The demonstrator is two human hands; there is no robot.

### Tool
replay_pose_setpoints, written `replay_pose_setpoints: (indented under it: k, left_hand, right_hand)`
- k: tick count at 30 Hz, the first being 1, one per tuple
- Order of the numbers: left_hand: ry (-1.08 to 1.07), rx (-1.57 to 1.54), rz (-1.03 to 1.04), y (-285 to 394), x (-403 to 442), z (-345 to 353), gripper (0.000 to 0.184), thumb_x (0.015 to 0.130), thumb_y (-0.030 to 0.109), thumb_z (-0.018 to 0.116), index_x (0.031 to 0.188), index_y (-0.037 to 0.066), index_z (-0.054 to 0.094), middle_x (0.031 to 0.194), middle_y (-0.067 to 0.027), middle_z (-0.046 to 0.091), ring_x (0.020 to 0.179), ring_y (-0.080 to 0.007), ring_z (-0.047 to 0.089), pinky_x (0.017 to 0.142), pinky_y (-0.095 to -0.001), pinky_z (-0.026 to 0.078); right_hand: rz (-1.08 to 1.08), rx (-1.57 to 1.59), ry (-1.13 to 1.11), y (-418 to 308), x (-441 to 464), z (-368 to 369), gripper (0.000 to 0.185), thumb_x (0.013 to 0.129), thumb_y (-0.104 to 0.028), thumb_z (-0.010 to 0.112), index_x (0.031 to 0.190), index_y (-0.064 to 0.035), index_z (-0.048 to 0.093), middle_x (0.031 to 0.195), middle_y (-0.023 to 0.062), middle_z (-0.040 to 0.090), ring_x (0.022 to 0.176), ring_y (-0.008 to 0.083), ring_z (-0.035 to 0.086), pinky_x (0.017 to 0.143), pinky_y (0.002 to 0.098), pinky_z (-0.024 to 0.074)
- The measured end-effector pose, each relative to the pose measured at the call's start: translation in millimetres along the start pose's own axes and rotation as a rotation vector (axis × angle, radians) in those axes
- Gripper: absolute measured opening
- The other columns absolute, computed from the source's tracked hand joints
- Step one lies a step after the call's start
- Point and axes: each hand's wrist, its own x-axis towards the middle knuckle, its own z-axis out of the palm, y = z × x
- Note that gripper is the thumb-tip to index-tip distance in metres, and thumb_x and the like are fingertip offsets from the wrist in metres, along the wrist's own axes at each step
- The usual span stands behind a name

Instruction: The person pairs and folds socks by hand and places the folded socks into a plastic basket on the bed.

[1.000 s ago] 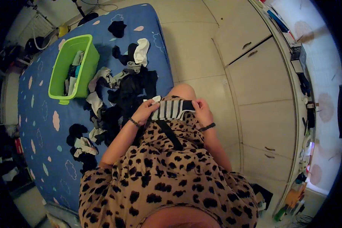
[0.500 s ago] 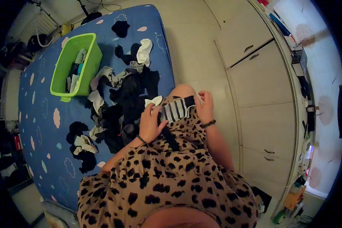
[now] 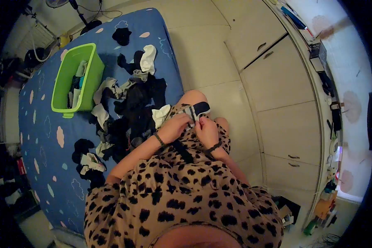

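Note:
On my lap lies a striped sock [image 3: 189,111], grey and white with black stripes and a dark end pointing toward the knee. My left hand [image 3: 174,128] has its fingers closed on the sock's near-left side. My right hand [image 3: 206,131] pinches the sock's right edge, close beside the left. Part of the sock is hidden behind the fingers. A black sock-like strip [image 3: 182,151] lies on my lap below the hands. Left of my left hand a white sock [image 3: 160,115] rests at the bed's edge, beside a heap of dark socks [image 3: 138,101].
A green plastic basket [image 3: 97,68] with several folded pieces inside stands on the blue bed [image 3: 41,132]. More loose socks [image 3: 91,161] lie nearer me, and a white sock [image 3: 148,59] lies farther off. Pale cabinets [image 3: 285,91] line the right side.
The striped sock was stretched out between my hands and now shows shorter. My right hand has moved left and toward me; the left has shifted slightly right. The view has turned a little.

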Motion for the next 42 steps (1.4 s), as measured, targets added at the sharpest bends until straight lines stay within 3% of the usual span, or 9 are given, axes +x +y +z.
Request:
replay_pose_setpoints:
  k: [5,7,10,14,16,22,29,32,42]
  left_hand:
    - [-0.065,0.242,-0.134,10,10,5,0.033,0.079,0.000,0.060,0.111,0.006,0.056,0.104,-0.0159,0.057,0.097,-0.0378,0.057,0.081,-0.0415,0.049]
    - [-0.023,0.225,-0.105,7,8,7,0.034,0.080,0.002,0.061,0.114,0.006,0.055,0.105,-0.0153,0.055,0.093,-0.0366,0.057,0.077,-0.0414,0.049]
    - [-0.020,0.230,-0.091,9,6,4,0.039,0.081,0.006,0.062,0.119,0.007,0.053,0.108,-0.0147,0.053,0.093,-0.0346,0.057,0.074,-0.0412,0.049]
    - [-0.120,0.235,-0.185,16,6,5,0.054,0.078,0.010,0.067,0.129,0.009,0.050,0.116,-0.0158,0.052,0.104,-0.0358,0.055,0.081,-0.0408,0.050]
    - [-0.088,0.308,-0.155,21,4,8,0.053,0.078,0.012,0.068,0.127,0.007,0.050,0.115,-0.0143,0.051,0.103,-0.0336,0.055,0.079,-0.0400,0.050]
    - [-0.022,0.448,-0.094,24,5,13,0.051,0.079,0.017,0.068,0.125,0.004,0.051,0.116,-0.0131,0.051,0.105,-0.0309,0.053,0.078,-0.0381,0.051]
    - [-0.139,0.411,-0.034,16,-3,12,0.048,0.082,0.022,0.065,0.126,0.008,0.051,0.126,-0.0149,0.047,0.113,-0.0325,0.049,0.088,-0.0446,0.046]
    - [-0.176,0.519,0.067,22,-3,8,0.051,0.084,0.030,0.063,0.130,0.011,0.049,0.139,-0.0148,0.041,0.128,-0.0325,0.039,0.102,-0.0493,0.034]
    - [-0.273,0.669,0.029,25,-2,10,0.065,0.083,0.050,0.060,0.139,0.019,0.045,0.149,-0.0094,0.033,0.140,-0.0296,0.025,0.112,-0.0543,0.018]
  right_hand:
    - [0.000,0.247,0.047,7,-2,-2,0.014,0.086,-0.012,0.059,0.083,0.0019,0.059,0.074,0.0170,0.061,0.069,0.0332,0.059,0.064,0.0400,0.0462]
    - [0.245,0.736,-0.072,8,-2,-12,0.010,0.093,-0.008,0.055,0.094,-0.0014,0.063,0.071,0.0015,0.056,0.062,0.0074,0.050,0.056,0.0234,0.0414]
    - [0.430,1.010,-0.156,-5,-6,-26,0.016,0.090,-0.010,0.056,0.094,0.0038,0.062,0.079,-0.0005,0.062,0.073,0.0121,0.056,0.066,0.0308,0.0466]
    - [0.265,0.775,-0.218,36,-4,-10,0.016,0.091,-0.010,0.054,0.099,0.0007,0.062,0.082,0.0062,0.066,0.074,0.0158,0.060,0.066,0.0303,0.0472]
    - [-0.367,0.079,-0.076,41,9,-11,0.013,0.095,-0.010,0.053,0.100,-0.0013,0.061,0.073,0.0012,0.057,0.064,0.0100,0.054,0.059,0.0243,0.0440]
    - [0.265,0.243,0.048,42,23,-29,0.016,0.090,-0.014,0.061,0.099,-0.0003,0.060,0.077,0.0039,0.059,0.074,0.0165,0.060,0.066,0.0288,0.0478]
    - [-0.018,0.305,0.035,55,55,-8,0.011,0.091,-0.009,0.058,0.099,-0.0024,0.055,0.092,0.0060,0.058,0.083,0.0101,0.054,0.074,0.0251,0.0457]
    - [0.040,0.753,0.030,56,65,-5,0.011,0.090,-0.005,0.057,0.101,-0.0035,0.054,0.090,0.0044,0.058,0.083,0.0086,0.053,0.076,0.0243,0.0445]
    - [0.090,0.231,-0.039,53,79,-1,0.014,0.092,-0.013,0.056,0.100,-0.0009,0.052,0.084,0.0110,0.061,0.074,0.0186,0.059,0.067,0.0307,0.0472]
